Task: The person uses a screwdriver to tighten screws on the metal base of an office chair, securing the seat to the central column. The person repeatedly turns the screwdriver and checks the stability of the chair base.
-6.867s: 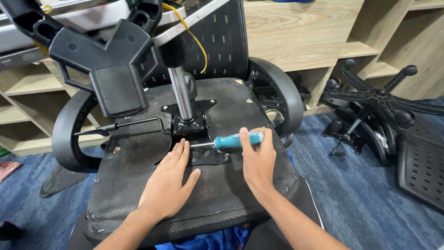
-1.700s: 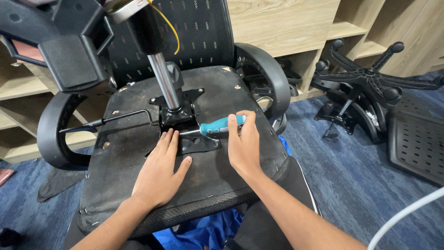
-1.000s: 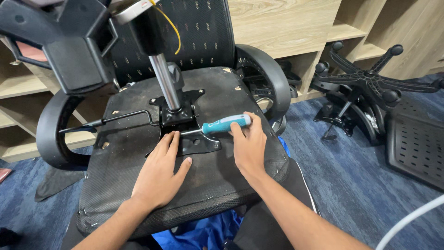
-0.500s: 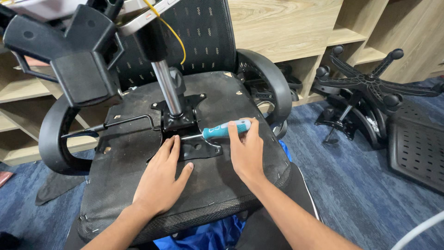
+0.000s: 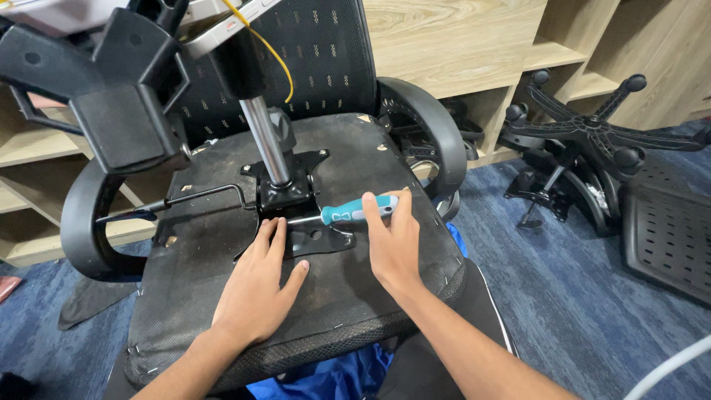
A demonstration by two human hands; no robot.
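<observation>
An upturned office chair lies before me, the black underside of its seat [image 5: 348,296] facing up. A black metal mechanism plate [image 5: 296,200] with a chrome gas cylinder [image 5: 265,144] is fixed at the seat's middle. My right hand [image 5: 392,241] grips the teal handle of a screwdriver [image 5: 355,210], whose shaft points left into the plate. My left hand [image 5: 259,285] rests flat on the seat, fingers spread, fingertips touching the plate's near edge. The chair's black star base [image 5: 111,89] looms at the upper left.
Curved black armrests [image 5: 437,141] flank the seat, and a mesh backrest [image 5: 318,59] stands behind. A thin lever rod [image 5: 192,198] sticks out left. Wooden shelving lines the back. Another star base with castors [image 5: 592,133] and a mesh seat part [image 5: 666,230] lie on blue carpet at right.
The view has shifted slightly and the star base appears lower at upper left. Both hands keep their places; the screwdriver stays at the plate, its handle angle varying a little.
</observation>
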